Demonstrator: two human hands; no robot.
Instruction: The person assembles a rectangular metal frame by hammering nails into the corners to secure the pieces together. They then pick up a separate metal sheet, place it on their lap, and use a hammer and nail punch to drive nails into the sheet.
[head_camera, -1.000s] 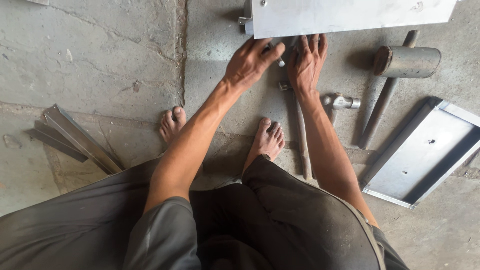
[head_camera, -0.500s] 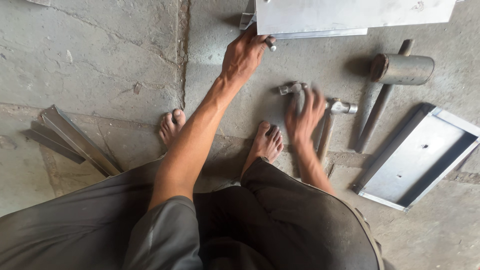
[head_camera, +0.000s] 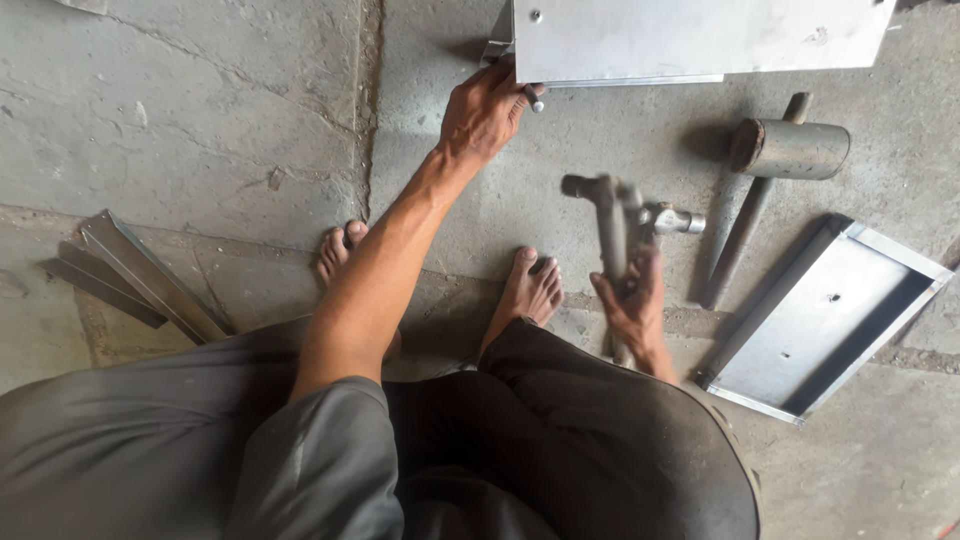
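Observation:
I squat on a concrete floor with both bare feet showing. My left hand (head_camera: 485, 110) reaches forward and rests on the lower left corner of a sheet-metal box (head_camera: 700, 35), with a small bolt-like piece by its fingers. My right hand (head_camera: 632, 305) grips the handle of a small metal hammer (head_camera: 605, 215), lifted off the floor and blurred by motion. A second small metal tool (head_camera: 672, 220) lies just right of the hammer head.
A heavy cylinder-headed mallet (head_camera: 790, 150) with a long handle lies at the right. A shallow sheet-metal tray (head_camera: 830, 320) sits at the lower right. Folded metal strips (head_camera: 140, 275) lie at the left. A crack runs up the floor near my left foot.
My right hand has left the box, dropped back toward my knee, closed on the hammer handle and raised it. My left hand stays at the box corner.

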